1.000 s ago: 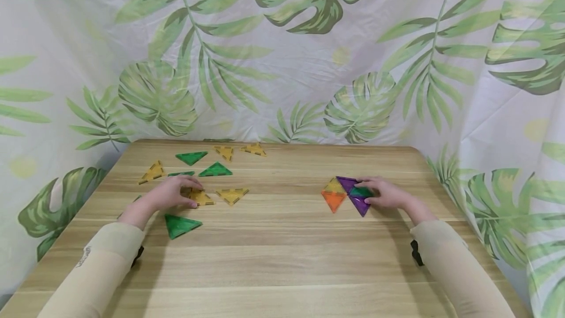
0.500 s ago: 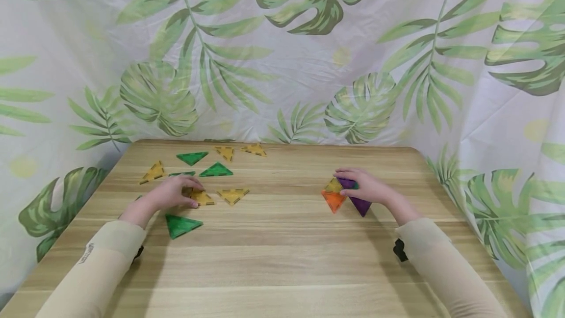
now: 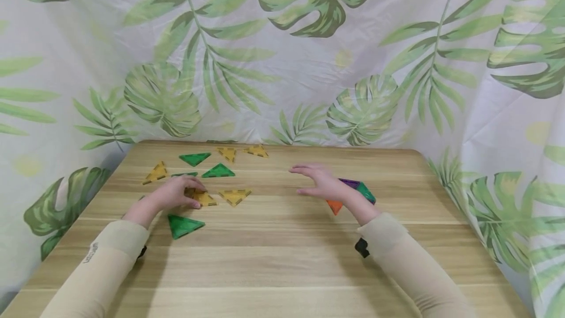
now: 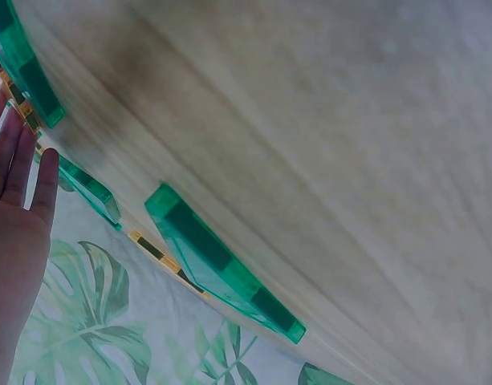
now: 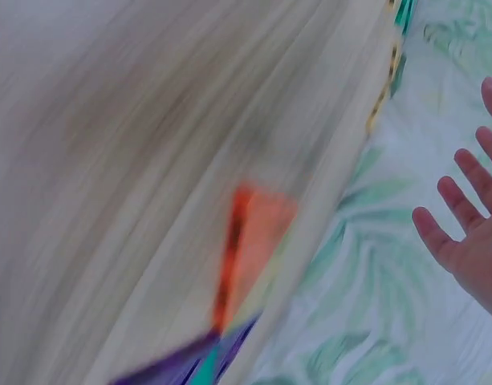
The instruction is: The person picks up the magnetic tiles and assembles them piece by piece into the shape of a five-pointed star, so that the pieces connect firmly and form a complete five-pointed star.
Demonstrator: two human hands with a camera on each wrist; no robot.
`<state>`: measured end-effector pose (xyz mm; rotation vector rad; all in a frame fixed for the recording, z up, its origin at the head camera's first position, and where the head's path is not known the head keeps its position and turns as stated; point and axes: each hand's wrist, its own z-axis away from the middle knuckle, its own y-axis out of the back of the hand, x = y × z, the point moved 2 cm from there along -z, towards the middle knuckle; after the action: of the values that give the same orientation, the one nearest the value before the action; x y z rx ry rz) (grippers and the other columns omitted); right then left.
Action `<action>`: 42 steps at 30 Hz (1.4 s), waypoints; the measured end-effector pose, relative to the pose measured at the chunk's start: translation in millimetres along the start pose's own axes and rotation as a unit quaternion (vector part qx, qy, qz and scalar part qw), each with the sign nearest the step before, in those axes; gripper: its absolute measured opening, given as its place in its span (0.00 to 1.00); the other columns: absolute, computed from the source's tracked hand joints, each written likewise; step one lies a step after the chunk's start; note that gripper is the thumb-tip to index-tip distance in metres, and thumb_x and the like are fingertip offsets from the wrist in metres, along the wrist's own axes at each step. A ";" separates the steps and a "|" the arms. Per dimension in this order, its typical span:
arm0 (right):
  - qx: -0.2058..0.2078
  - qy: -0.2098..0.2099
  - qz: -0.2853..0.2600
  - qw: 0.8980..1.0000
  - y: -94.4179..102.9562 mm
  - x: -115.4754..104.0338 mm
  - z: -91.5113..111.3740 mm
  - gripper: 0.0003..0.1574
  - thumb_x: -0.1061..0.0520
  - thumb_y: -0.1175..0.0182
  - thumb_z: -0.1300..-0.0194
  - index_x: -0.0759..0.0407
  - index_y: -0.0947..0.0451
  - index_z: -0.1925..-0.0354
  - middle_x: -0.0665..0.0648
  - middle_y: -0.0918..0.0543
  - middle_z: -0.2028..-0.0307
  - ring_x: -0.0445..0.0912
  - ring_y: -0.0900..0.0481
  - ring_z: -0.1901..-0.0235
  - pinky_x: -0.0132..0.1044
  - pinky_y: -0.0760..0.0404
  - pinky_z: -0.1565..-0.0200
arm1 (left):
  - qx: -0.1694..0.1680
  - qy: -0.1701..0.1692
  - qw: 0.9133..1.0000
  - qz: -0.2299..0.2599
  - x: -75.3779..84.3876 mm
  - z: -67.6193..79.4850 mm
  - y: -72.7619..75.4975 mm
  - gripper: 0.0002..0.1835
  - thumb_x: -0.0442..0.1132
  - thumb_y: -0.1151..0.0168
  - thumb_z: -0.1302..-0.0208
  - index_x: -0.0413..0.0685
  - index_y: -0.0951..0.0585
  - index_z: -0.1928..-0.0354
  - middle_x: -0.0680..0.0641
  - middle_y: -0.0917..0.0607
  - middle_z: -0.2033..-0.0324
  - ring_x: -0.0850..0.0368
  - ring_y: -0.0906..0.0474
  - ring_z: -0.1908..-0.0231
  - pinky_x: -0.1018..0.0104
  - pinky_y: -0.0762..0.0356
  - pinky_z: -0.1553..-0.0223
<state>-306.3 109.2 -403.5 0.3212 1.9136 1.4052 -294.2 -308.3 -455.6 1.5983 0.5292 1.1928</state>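
In the head view, the left hand (image 3: 175, 194) curves loosely over a yellow triangle (image 3: 205, 199), grip unclear, the triangle's visible corner pointing right and its long axis partly hidden, on the wood-grain desk (image 3: 265, 264) before a leaf-print cloth (image 3: 282, 87); well right of the triangle, the right hand (image 3: 324, 184) is spread and empty. The left wrist view shows a slanting green tile (image 4: 229, 275); the right, a blurred orange tile (image 5: 260, 233).
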 end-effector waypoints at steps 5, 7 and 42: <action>-0.023 0.007 -0.010 1.000 -16.2 -22.0 -24.3 0.39 0.49 0.37 0.38 0.53 0.37 0.32 0.56 0.35 0.33 0.52 0.41 0.32 0.49 0.42 0.33 | -0.004 0.001 1.000 0.001 -0.9 -0.1 -1.2 0.24 0.48 0.28 0.49 0.49 0.18 0.49 0.41 0.23 0.46 0.37 0.31 0.42 0.41 0.34 0.43; -0.031 0.004 -0.010 0.999 -22.9 -28.8 -33.3 0.39 0.48 0.37 0.38 0.52 0.38 0.31 0.55 0.36 0.32 0.51 0.42 0.32 0.48 0.43 0.32 | -0.004 0.003 1.000 0.001 -1.8 0.1 -1.1 0.24 0.48 0.28 0.49 0.49 0.18 0.49 0.42 0.23 0.45 0.38 0.32 0.42 0.41 0.34 0.43; -0.173 0.048 0.003 0.984 -84.0 -41.7 -67.6 0.35 0.49 0.40 0.35 0.55 0.35 0.33 0.54 0.40 0.30 0.48 0.44 0.30 0.39 0.46 0.31 | 0.002 -0.009 1.000 0.000 -6.1 0.7 -2.3 0.25 0.50 0.29 0.50 0.51 0.18 0.49 0.42 0.22 0.46 0.36 0.32 0.42 0.39 0.35 0.43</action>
<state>-305.0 4.7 -453.1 0.0938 1.7008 1.7504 -295.6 -312.7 -460.3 1.6102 0.5210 1.1768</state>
